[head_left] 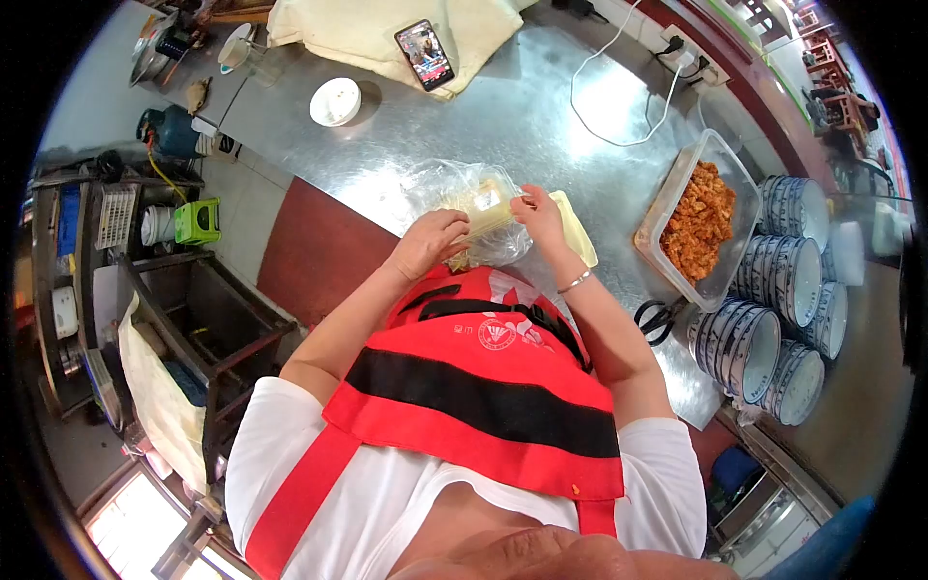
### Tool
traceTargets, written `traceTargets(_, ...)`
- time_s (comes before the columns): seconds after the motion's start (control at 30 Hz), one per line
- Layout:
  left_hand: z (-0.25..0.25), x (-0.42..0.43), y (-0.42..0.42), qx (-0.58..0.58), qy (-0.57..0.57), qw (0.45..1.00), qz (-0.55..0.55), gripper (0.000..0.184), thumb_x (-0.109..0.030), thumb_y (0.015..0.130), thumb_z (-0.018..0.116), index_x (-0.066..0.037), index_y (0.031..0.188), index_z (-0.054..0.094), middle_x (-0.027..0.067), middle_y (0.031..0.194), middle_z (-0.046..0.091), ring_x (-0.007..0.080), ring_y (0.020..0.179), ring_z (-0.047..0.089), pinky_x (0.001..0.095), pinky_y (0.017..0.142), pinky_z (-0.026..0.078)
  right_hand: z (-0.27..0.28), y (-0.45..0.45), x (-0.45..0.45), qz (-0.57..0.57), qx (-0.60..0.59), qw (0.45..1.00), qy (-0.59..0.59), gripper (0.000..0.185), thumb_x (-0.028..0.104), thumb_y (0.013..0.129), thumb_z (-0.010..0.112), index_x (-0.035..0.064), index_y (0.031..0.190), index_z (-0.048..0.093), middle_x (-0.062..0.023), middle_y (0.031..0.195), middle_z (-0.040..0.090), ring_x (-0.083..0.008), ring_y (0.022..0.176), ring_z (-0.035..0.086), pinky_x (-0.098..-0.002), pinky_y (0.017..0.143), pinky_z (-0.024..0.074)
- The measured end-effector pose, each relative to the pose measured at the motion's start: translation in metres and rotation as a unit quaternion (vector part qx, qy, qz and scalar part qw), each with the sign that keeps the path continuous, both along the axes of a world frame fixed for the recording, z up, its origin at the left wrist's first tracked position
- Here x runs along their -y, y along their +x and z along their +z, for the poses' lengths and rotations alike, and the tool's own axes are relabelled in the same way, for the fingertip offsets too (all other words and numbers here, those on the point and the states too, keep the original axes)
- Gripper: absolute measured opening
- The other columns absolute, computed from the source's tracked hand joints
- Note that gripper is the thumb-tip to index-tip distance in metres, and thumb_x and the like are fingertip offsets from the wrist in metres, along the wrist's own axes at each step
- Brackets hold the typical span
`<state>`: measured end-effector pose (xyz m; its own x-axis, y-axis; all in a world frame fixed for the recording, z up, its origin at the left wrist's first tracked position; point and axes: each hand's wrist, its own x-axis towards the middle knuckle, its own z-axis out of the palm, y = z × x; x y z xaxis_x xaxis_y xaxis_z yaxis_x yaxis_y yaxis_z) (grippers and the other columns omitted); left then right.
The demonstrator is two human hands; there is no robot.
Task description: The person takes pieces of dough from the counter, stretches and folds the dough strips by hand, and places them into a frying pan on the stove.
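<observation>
A clear plastic bag (506,246) with pale-yellow contents lies crumpled on the steel table in front of my red apron. A small white label (486,200) shows on the pale-yellow package. My left hand (432,239) rests at the package's left side, its fingers curled over the plastic. On the opposite side my right hand (537,215), with a bracelet at the wrist, pinches the bag's upper right edge. Close beside that hand lies a pale-yellow flat piece (574,230), partly hidden by the forearm. What exactly is inside the bag is hard to make out.
A clear tub (646,235) of reddish-brown food stands to the right, near stacked patterned bowls (735,350) and black-handled scissors (657,322). Farther back are a white bowl (335,101), a phone (423,55) on a cream cloth (333,29) and a white cable (619,143).
</observation>
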<state>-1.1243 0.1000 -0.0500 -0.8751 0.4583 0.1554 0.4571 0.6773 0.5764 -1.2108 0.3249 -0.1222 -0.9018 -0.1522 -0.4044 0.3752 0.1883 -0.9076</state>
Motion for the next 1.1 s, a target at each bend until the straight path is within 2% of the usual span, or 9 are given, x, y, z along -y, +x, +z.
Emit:
traceTargets(0.03, -0.002, 0.002, 0.001, -0.002, 0.001, 1.0, 0.001, 0.029, -0.01, 0.073, 0.069, -0.006, 0.098, 0.055, 0.0106, 0.109, 0.058, 0.0308, 0.101, 0.056, 0.039, 0.084, 0.046, -0.004, 0.002, 0.001, 0.061, -0.078, 0.992, 0.082, 0.036, 0.014, 0.084, 0.064, 0.0005, 0.116, 0.055, -0.0066, 0.088, 0.064, -0.0138, 0.076, 0.063, -0.0269, 0.065, 0.0494)
traceTargets(0.27, -0.016, 0.05, -0.015, -0.123, -0.074, 0.973, 0.182, 0.034, -0.012, 0.075, 0.07, -0.005, 0.105, 0.056, 0.0133, 0.11, 0.058, 0.0344, 0.103, 0.054, 0.0424, 0.088, 0.044, 0.013, 0.023, 0.003, 0.039, -0.141, 0.973, 0.181, 0.032, 0.008, 0.08, 0.062, 0.0033, 0.111, 0.059, -0.0121, 0.083, 0.064, -0.0201, 0.069, 0.062, -0.0315, 0.064, 0.0491)
traceTargets(0.33, -0.027, 0.067, -0.023, -0.126, -0.106, 0.96, 0.225, 0.035, -0.011, 0.076, 0.069, -0.005, 0.107, 0.056, 0.0138, 0.111, 0.058, 0.0349, 0.105, 0.053, 0.0435, 0.09, 0.042, 0.016, 0.029, 0.004, 0.046, -0.17, 0.956, 0.236, 0.031, 0.006, 0.077, 0.063, 0.0031, 0.107, 0.06, -0.0153, 0.089, 0.062, -0.0287, 0.085, 0.061, -0.0396, 0.074, 0.0479)
traceTargets(0.4, -0.024, 0.076, -0.03, -0.105, -0.069, 0.897, 0.423, 0.036, -0.009, 0.077, 0.068, -0.005, 0.111, 0.055, 0.0151, 0.115, 0.057, 0.0354, 0.109, 0.052, 0.0447, 0.094, 0.04, 0.015, 0.03, 0.009, 0.042, -0.174, 0.949, 0.261, 0.031, 0.006, 0.076, 0.064, 0.0039, 0.107, 0.06, -0.0152, 0.091, 0.061, -0.0299, 0.09, 0.06, -0.041, 0.077, 0.0474)
traceTargets(0.5, -0.008, 0.051, -0.026, -0.2, -0.025, 0.907, 0.369, 0.035, -0.009, 0.078, 0.066, -0.003, 0.111, 0.056, 0.0171, 0.115, 0.056, 0.036, 0.108, 0.052, 0.0446, 0.095, 0.04, 0.013, 0.029, 0.015, 0.035, -0.193, 0.932, 0.305, 0.031, 0.009, 0.076, 0.066, 0.0058, 0.107, 0.06, -0.0148, 0.095, 0.06, -0.0316, 0.095, 0.058, -0.0427, 0.079, 0.0473)
traceTargets(0.57, -0.035, 0.037, -0.017, -0.107, -0.021, 0.977, 0.184, 0.045, -0.013, 0.076, 0.069, -0.002, 0.117, 0.054, 0.0167, 0.121, 0.055, 0.0344, 0.114, 0.05, 0.043, 0.1, 0.038, 0.017, 0.028, 0.02, 0.032, -0.21, 0.922, 0.324, 0.032, 0.011, 0.076, 0.067, 0.007, 0.107, 0.06, -0.0145, 0.097, 0.059, -0.0321, 0.096, 0.058, -0.0431, 0.08, 0.0477)
traceTargets(0.63, -0.02, 0.011, -0.003, -0.063, -0.082, 0.989, 0.104, 0.076, -0.027, 0.069, 0.077, -0.004, 0.132, 0.042, 0.0148, 0.136, 0.043, 0.0339, 0.126, 0.039, 0.0436, 0.106, 0.032, 0.03, 0.025, 0.025, 0.052, -0.152, 0.911, 0.379, 0.031, 0.017, 0.077, 0.069, 0.0112, 0.106, 0.062, -0.0142, 0.101, 0.059, -0.0325, 0.096, 0.058, -0.0428, 0.08, 0.0485)
traceTargets(0.8, -0.043, -0.003, 0.002, -0.011, -0.159, 0.971, 0.179, 0.107, -0.048, 0.06, 0.08, -0.002, 0.141, 0.028, 0.0189, 0.143, 0.031, 0.0363, 0.13, 0.032, 0.048, 0.107, 0.029, 0.015, 0.019, 0.026, 0.054, -0.204, 0.894, 0.396, 0.025, 0.024, 0.081, 0.066, 0.0157, 0.105, 0.065, -0.0112, 0.096, 0.059, -0.03, 0.086, 0.061, -0.0415, 0.074, 0.0491)
traceTargets(1.1, -0.06, -0.007, 0.002, -0.016, -0.143, 0.972, 0.186, 0.108, -0.05, 0.063, 0.078, 0.002, 0.141, 0.024, 0.0208, 0.145, 0.026, 0.038, 0.132, 0.028, 0.048, 0.108, 0.027, -0.003, 0.02, 0.023, 0.073, -0.275, 0.869, 0.405, 0.023, 0.021, 0.087, 0.059, 0.0174, 0.109, 0.065, -0.0135, 0.087, 0.059, -0.0317, 0.082, 0.06, -0.0422, 0.073, 0.0483)
